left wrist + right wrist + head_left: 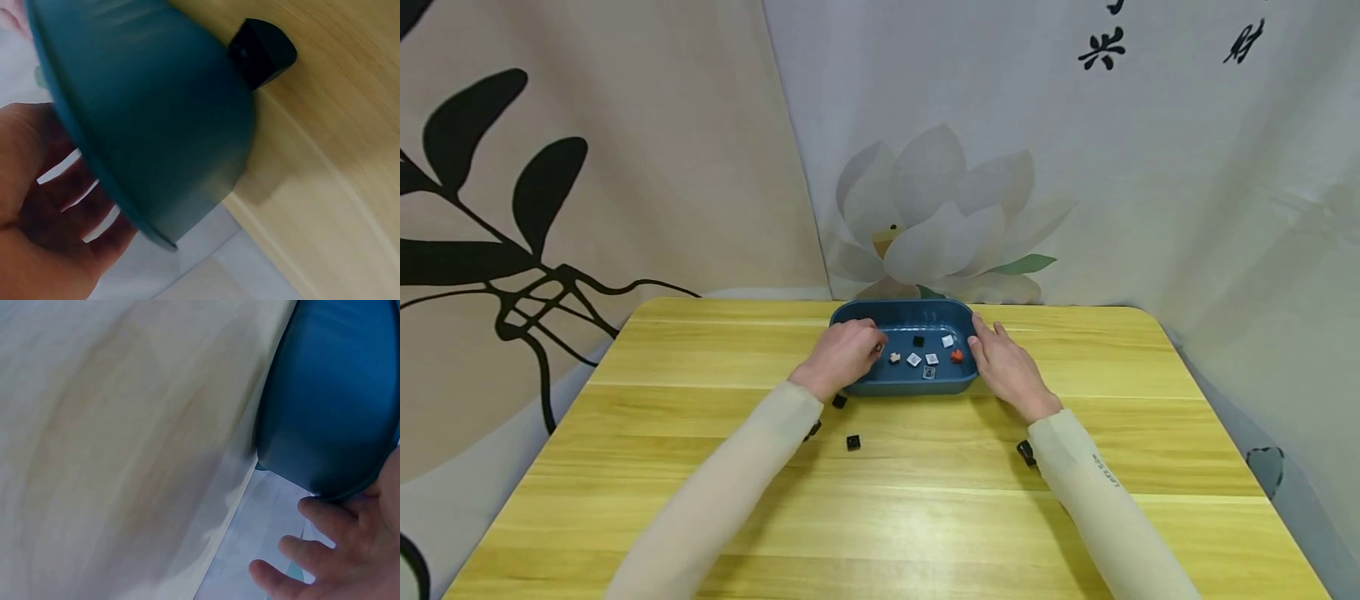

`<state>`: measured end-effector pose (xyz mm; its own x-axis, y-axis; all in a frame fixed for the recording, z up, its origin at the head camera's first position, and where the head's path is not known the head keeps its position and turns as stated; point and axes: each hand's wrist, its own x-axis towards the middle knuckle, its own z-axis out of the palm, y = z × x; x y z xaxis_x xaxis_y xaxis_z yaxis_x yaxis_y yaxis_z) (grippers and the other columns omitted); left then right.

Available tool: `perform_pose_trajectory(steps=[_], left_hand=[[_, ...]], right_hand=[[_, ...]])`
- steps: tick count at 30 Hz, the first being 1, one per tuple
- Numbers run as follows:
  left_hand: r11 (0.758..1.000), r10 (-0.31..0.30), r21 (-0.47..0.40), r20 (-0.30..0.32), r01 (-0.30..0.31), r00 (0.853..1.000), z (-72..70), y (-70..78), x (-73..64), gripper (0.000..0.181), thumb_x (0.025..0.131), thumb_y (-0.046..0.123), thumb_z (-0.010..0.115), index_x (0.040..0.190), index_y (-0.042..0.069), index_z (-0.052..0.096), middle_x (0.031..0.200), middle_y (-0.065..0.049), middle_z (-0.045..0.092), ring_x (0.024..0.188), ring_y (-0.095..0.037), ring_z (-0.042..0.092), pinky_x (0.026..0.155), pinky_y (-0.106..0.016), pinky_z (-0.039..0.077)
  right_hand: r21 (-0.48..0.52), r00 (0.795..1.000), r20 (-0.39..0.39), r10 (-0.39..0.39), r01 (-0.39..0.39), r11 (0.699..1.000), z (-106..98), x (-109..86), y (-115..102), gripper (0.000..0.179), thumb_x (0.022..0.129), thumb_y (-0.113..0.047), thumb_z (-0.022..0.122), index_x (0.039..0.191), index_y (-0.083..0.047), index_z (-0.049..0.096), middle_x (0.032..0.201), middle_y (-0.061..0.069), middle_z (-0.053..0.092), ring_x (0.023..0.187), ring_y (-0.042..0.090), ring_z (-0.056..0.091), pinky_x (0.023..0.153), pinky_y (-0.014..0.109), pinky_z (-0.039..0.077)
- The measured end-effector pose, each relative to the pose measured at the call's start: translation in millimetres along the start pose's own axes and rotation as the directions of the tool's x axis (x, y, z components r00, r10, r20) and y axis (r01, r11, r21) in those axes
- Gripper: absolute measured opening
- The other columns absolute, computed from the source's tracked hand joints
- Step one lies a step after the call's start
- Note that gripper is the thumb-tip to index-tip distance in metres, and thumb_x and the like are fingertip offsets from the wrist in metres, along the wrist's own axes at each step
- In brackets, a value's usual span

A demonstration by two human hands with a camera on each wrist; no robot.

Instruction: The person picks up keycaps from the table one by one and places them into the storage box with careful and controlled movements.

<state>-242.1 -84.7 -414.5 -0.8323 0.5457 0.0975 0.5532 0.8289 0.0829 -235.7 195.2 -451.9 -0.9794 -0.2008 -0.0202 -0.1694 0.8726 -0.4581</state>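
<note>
A blue rectangular basin [910, 388] stands near the table's far edge. Inside lie several small keycap-like pieces: white squares such as this white piece [913, 360], a black piece [918, 342], a red piece [957, 356] and a cream piece [895, 357]. My left hand [844, 354] reaches over the basin's left rim with bent fingers; its fingertips are hidden, so whether they pinch something is unclear. My right hand [1009, 367] touches the right rim, its fingers [319, 553] extended and spread outside the wall.
On the wooden table [925, 517], a black piece [839, 401] lies by the basin's front left corner. Nearer are another black piece [853, 442] and one [812, 430] partly behind the left sleeve. A black piece [1026, 452] lies beside the right sleeve. Printed curtains [925, 150] hang behind.
</note>
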Motion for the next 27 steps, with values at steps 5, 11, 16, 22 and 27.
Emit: perform_pose_trajectory(steps=[5, 11, 16, 22, 27], left_hand=[[1.000, -0.027, 0.006, 0.052, 0.027, 0.998, 8.3, -2.6, 7.7, 0.016, 0.099, 0.012, 0.072, 0.111, 0.009, 0.081, 0.098, -0.006, 0.072, 0.083, -0.020, 0.063, 0.083, -0.034, 0.057], [0.999, -0.050, -0.007, 0.100, 0.051, 0.994, 12.1, -0.5, 15.7, 0.015, 0.100, 0.010, 0.069, 0.110, 0.009, 0.081, 0.096, -0.006, 0.071, 0.083, -0.021, 0.061, 0.081, -0.035, 0.056], [0.998, -0.060, 0.001, 0.120, 0.060, 0.991, 14.7, 1.4, 20.5, 0.014, 0.100, 0.009, 0.069, 0.108, 0.009, 0.081, 0.095, -0.007, 0.071, 0.084, -0.022, 0.062, 0.080, -0.037, 0.056], [0.997, -0.082, 0.001, 0.146, 0.083, 0.986, 19.2, 0.8, 25.4, 0.016, 0.101, 0.008, 0.068, 0.110, 0.011, 0.081, 0.097, -0.006, 0.072, 0.085, -0.021, 0.063, 0.082, -0.038, 0.056], [0.994, -0.108, -0.003, 0.172, 0.110, 0.979, 21.8, 0.0, 30.3, 0.018, 0.102, 0.009, 0.066, 0.113, 0.011, 0.081, 0.102, -0.006, 0.073, 0.086, -0.021, 0.062, 0.084, -0.037, 0.057]], right_hand=[[-0.002, 1.000, 0.004, -0.002, 0.002, 1.000, 0, 0.5, 0, 0.059, 0.114, -0.032, 0.035, 0.165, -0.004, 0.023, 0.166, 0.019, 0.032, 0.154, 0.044, 0.022, 0.117, 0.064, 0.029], [-0.004, 1.000, 0.005, 0.006, -0.006, 1.000, 0, 0.7, 0, 0.060, 0.114, -0.033, 0.035, 0.165, -0.005, 0.022, 0.166, 0.019, 0.032, 0.154, 0.044, 0.022, 0.117, 0.064, 0.029], [-0.009, 1.000, 0.005, 0.004, -0.004, 1.000, 0, 1.1, 0, 0.059, 0.114, -0.032, 0.035, 0.165, -0.004, 0.022, 0.166, 0.019, 0.032, 0.154, 0.044, 0.022, 0.117, 0.064, 0.029], [-0.006, 1.000, 0.002, 0.000, 0.000, 1.000, -1, -0.3, -1, 0.059, 0.114, -0.032, 0.035, 0.165, -0.004, 0.022, 0.166, 0.019, 0.032, 0.154, 0.044, 0.022, 0.116, 0.064, 0.029], [-0.014, 1.000, 0.003, -0.001, 0.001, 1.000, -1, -0.5, -1, 0.059, 0.114, -0.031, 0.035, 0.165, -0.004, 0.022, 0.165, 0.020, 0.032, 0.154, 0.045, 0.022, 0.116, 0.065, 0.029]])
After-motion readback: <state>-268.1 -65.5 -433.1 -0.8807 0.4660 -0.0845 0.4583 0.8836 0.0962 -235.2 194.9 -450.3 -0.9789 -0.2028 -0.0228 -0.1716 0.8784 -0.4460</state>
